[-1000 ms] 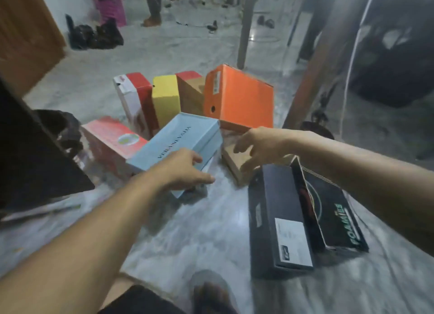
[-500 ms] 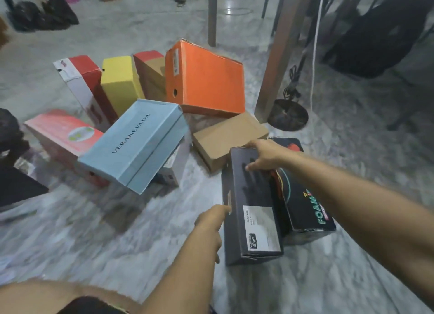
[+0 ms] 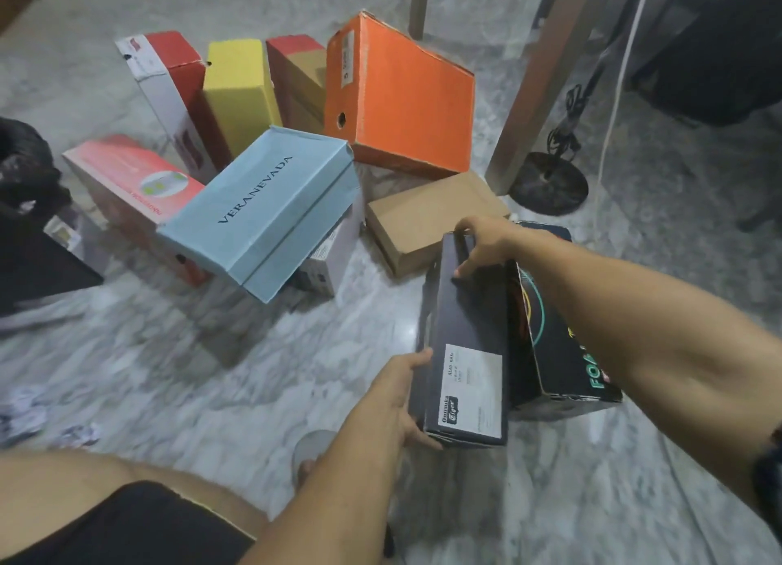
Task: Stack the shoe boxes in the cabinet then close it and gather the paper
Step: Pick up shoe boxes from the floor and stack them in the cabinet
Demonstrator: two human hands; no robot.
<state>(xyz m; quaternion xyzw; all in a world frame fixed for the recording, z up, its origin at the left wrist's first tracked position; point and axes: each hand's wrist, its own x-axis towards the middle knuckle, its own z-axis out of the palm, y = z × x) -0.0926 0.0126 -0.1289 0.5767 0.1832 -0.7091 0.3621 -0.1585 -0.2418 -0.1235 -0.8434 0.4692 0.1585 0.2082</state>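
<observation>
A dark navy shoe box (image 3: 469, 323) with a white label stands on its side on the marble floor. My left hand (image 3: 402, 404) grips its near lower corner, and my right hand (image 3: 482, 243) clasps its far top end. A black box with teal lettering (image 3: 563, 353) leans against its right side. A light blue box (image 3: 271, 209) rests tilted on a white box (image 3: 334, 255). Behind are a brown box (image 3: 427, 217), an orange box (image 3: 402, 99), a yellow box (image 3: 237, 90), two red boxes (image 3: 173, 86) and a pink-red box (image 3: 127, 188). Crumpled paper (image 3: 25, 412) lies at the left edge.
A wooden table leg (image 3: 537, 86) and a round black stand base (image 3: 550, 184) with a white cord stand right of the boxes. A dark panel (image 3: 34, 264) and a black bag (image 3: 25, 167) sit at the left. My knee (image 3: 106, 488) is at bottom left.
My left hand left the light blue box, crossed right and took the navy box's near corner. My right hand moved from the brown box onto the navy box's far end.
</observation>
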